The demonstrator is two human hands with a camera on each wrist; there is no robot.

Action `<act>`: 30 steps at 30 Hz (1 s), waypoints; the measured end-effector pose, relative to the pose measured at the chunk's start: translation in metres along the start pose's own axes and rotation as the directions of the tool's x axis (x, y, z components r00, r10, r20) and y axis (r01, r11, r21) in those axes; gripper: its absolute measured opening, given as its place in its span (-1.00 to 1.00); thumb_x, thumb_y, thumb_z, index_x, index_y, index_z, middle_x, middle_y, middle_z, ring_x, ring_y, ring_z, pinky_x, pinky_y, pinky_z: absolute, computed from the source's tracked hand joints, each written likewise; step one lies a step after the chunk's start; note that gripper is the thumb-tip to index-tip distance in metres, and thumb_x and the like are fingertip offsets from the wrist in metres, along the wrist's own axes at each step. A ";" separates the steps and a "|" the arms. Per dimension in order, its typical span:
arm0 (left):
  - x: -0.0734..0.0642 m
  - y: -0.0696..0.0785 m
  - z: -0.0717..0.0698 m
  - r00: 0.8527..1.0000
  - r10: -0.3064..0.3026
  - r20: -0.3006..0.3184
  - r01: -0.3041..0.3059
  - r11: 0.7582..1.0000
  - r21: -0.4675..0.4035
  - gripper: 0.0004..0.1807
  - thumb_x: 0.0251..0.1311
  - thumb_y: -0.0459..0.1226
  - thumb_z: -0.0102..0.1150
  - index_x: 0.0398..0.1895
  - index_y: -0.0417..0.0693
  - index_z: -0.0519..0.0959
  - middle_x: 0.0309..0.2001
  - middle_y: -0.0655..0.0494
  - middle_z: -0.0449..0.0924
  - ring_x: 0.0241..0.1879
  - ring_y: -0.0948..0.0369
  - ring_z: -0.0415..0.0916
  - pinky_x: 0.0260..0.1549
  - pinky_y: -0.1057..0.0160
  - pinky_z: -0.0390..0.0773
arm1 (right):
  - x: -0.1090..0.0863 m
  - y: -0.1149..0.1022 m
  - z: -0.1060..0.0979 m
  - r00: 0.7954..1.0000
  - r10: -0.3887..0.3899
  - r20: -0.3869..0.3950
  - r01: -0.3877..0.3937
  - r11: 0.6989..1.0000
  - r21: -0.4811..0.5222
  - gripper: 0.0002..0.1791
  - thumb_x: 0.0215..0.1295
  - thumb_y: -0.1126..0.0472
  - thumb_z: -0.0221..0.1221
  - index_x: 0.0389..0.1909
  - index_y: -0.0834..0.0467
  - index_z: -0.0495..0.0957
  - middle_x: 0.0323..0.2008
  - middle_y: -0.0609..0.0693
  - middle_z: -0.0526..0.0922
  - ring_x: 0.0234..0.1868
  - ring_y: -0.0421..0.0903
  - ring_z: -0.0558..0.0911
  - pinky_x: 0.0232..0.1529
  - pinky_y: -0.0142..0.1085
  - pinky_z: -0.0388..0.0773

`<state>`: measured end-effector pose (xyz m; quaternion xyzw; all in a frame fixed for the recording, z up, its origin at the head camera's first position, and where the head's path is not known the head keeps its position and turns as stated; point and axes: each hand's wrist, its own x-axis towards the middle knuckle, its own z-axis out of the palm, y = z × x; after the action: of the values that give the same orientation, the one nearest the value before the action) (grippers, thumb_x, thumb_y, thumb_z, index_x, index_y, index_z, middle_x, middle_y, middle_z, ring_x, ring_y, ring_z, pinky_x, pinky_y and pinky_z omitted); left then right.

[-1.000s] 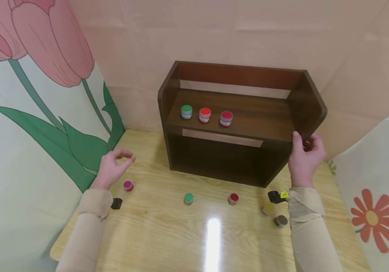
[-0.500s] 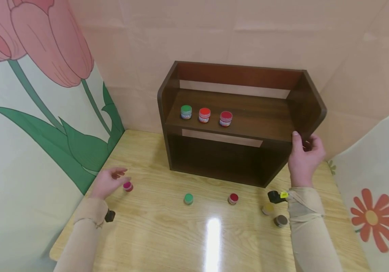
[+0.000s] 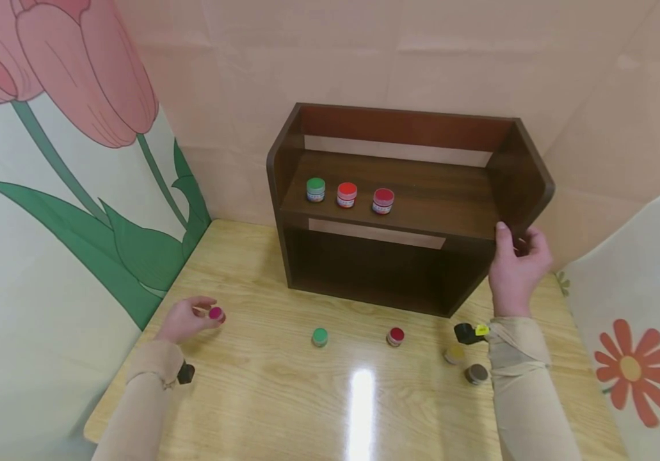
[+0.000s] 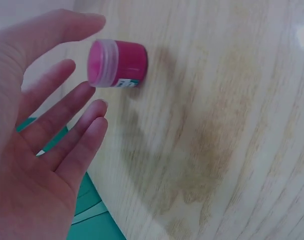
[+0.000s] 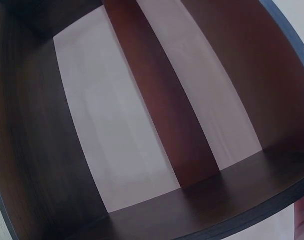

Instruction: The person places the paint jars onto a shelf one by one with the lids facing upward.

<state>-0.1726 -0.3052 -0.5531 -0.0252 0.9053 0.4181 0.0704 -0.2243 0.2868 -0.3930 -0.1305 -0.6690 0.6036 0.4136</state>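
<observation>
A small magenta paint jar (image 3: 217, 314) stands on the table at the left. My left hand (image 3: 187, 319) is low beside it, thumb and fingers parted around its near side. In the left wrist view the thumb lies above the magenta jar (image 4: 119, 63) and the fingertips below its lid, with a gap between. At the other side my right hand (image 3: 518, 266) grips the right side panel of the dark wooden shelf (image 3: 433, 214). Only a bit of that hand shows at the edge of the right wrist view. Green, orange-red and crimson paint jars stand on the shelf's upper board.
On the table (image 3: 260, 390) in front of the shelf stand a green jar (image 3: 320, 337) and a dark red jar (image 3: 395, 337). Near the right sleeve are a yellow jar (image 3: 454, 354) and a dark brown jar (image 3: 476, 374). Cloth-covered walls rise behind and at both sides.
My left hand has come down and back to the magenta jar, its thumb and fingers now around it. The right hand keeps its grip on the shelf.
</observation>
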 end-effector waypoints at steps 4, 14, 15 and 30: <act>0.002 -0.004 0.002 0.999 0.039 0.017 -0.038 0.999 -0.016 -0.42 0.06 -0.27 0.56 0.15 -0.30 0.60 -0.03 -0.14 0.66 -0.17 0.02 0.61 -0.23 0.12 0.58 | 0.002 0.004 -0.001 1.000 0.002 -0.002 -0.002 1.000 0.008 -0.79 0.29 0.17 0.37 -0.17 0.23 0.69 -0.33 -0.15 0.58 -0.30 -0.19 0.56 -0.17 -0.38 0.45; 0.005 0.002 0.006 0.999 0.008 0.035 -0.008 1.000 0.018 -0.45 0.02 -0.40 0.49 0.14 -0.33 0.59 -0.07 -0.13 0.66 -0.27 0.11 0.59 -0.29 0.16 0.56 | 0.004 0.008 -0.002 1.000 0.001 0.005 -0.001 1.000 -0.004 -0.77 0.30 0.15 0.38 -0.17 0.24 0.68 -0.32 -0.15 0.58 -0.29 -0.20 0.58 -0.16 -0.38 0.46; 0.005 0.002 0.007 0.999 0.005 0.032 -0.006 1.000 0.023 -0.46 0.02 -0.40 0.48 0.13 -0.33 0.60 -0.08 -0.13 0.67 -0.28 0.11 0.59 -0.29 0.17 0.55 | 0.002 0.004 -0.002 1.000 0.002 0.009 -0.002 1.000 -0.007 -0.77 0.30 0.16 0.37 -0.17 0.24 0.68 -0.32 -0.15 0.58 -0.29 -0.20 0.58 -0.15 -0.39 0.46; 0.016 -0.004 0.013 0.999 -0.030 0.036 0.026 0.996 0.089 -0.54 0.05 -0.34 0.46 0.06 -0.31 0.64 -0.17 -0.07 0.67 -0.23 0.06 0.57 -0.26 0.15 0.56 | -0.001 -0.002 0.000 1.000 -0.005 0.012 0.005 1.000 -0.004 -0.76 0.31 0.16 0.36 -0.15 0.25 0.68 -0.32 -0.15 0.59 -0.28 -0.18 0.57 -0.16 -0.38 0.44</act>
<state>-0.1867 -0.2973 -0.5669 -0.0269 0.9211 0.3768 0.0944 -0.2226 0.2856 -0.3918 -0.1261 -0.6732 0.6020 0.4105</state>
